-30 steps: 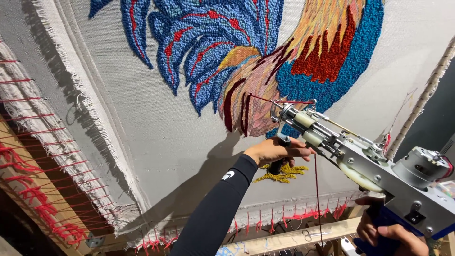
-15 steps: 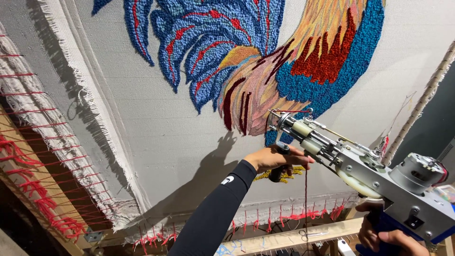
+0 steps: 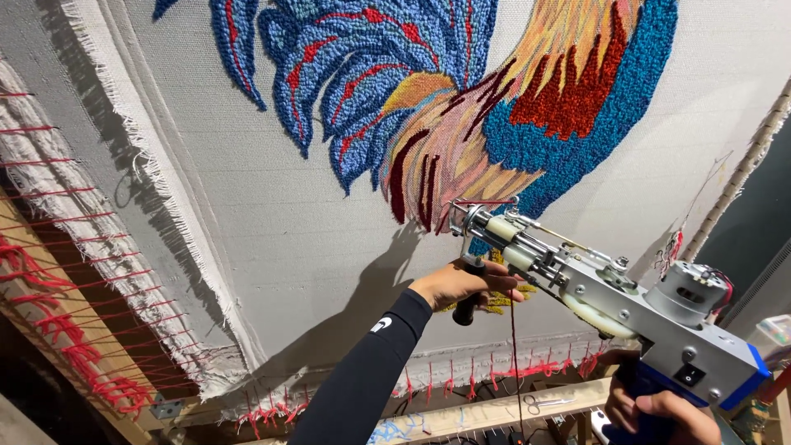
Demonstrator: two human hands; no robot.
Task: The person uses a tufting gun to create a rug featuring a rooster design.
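Against one tufted rooster cloth, left hand and right hand both grip one tufting gun.

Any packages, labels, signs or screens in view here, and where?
No packages, signs or screens.
Small white logo mark: on the black sleeve of the left hand arm, near the wrist.
Small black square panel: on the tufting gun's blue-and-grey body, lower right.

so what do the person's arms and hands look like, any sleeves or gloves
The left arm wears a tight black long sleeve that ends at the wrist, with a small white mark on the forearm. The left hand is bare, no glove or ring visible. The right hand is bare too; its arm is out of frame, so any sleeve there can't be told.
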